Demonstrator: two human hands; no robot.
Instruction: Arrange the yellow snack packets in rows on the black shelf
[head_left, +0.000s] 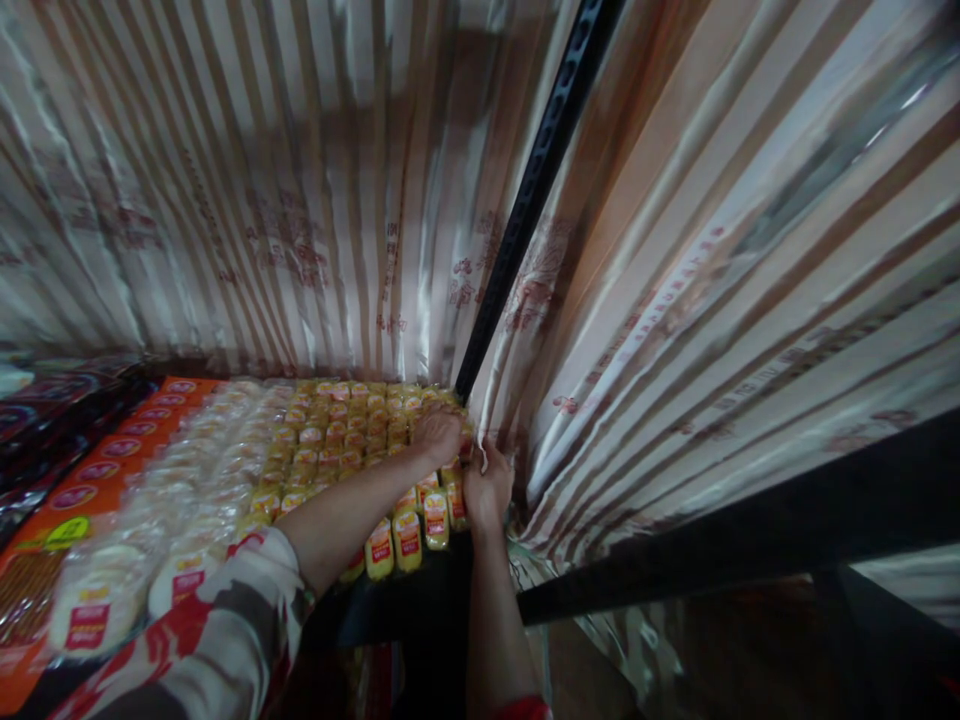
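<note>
Rows of small yellow packets (352, 425) with red labels stand packed together on a dark shelf (367, 610). My left hand (439, 436) reaches over their right end, near the back corner; its fingers are bent down and blurred. Right beside it, my right hand (487, 485) is closed at the right edge of the rows, next to the hanging plastic sheet. Whatever its fingers grip is hidden. A front packet (436, 518) stands upright just left of my right wrist.
Clear packs of round white pieces (97, 600), an orange pack strip (112, 460) and dark packs (45, 430) lie to the left. A black slotted post (517, 225) rises at the corner. Printed plastic sheeting (330, 200) hangs behind and right. A dark beam (712, 520) crosses lower right.
</note>
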